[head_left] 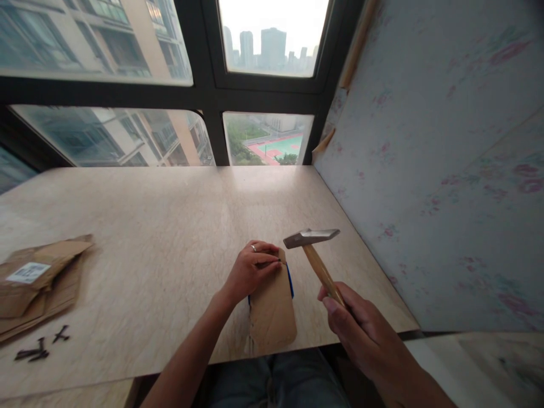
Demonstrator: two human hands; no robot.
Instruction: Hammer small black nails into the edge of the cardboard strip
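My right hand (355, 323) is closed around the wooden handle of a hammer (323, 275). The hammer's metal head is raised above and to the right of a brown board (274, 311) with rounded corners. My left hand (255, 266) rests at the board's far end, thumb and fingers pinched together over a small dark nail (280, 260), mostly hidden by the fingertips. A ring is on one finger. Under the board, a blue edge (290, 280) of something sticks out on both sides. Several dark nails or screws (32, 352) lie loose at the lower left.
Flattened cardboard packaging (63, 266) with a white label lies on the left of the marble-patterned table (161, 226). A flower-papered wall (446, 170) bounds the table on the right. Dark-framed windows (272, 102) stand along the back. The board lies near the table's front edge.
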